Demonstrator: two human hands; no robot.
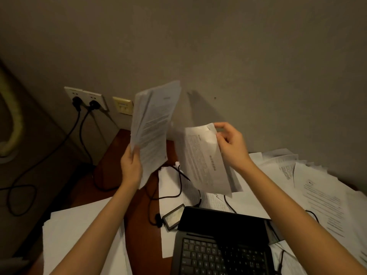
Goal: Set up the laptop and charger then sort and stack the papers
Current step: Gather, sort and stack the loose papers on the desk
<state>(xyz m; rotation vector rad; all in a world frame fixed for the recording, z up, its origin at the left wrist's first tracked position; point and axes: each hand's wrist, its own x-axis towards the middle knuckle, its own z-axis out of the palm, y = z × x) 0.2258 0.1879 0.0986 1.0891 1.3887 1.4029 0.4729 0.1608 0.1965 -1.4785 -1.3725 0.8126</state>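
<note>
1. Left hand (131, 167), centre of the frame: fingers and thumb clamp the lower edge of a thin sheaf of printed papers (154, 124), limp white sheets fanning upward against the wall.
2. Right hand (231, 145): thumb and fingertips pinch the top corner of a single printed sheet (202, 161), which hangs down, slightly curled.
3. Below, at lower centre, the open black laptop (222, 245) with its matte keyboard is cut off by the bottom edge.
4. Just left of it lies a small rectangular charger brick (173, 216), its black cable (179, 183) looping over loose papers (321, 195) on the reddish wooden desk (139, 225).
5. Upper left: two black plugs sit in white wall sockets (85, 97). Print is too blurred to read.
</note>
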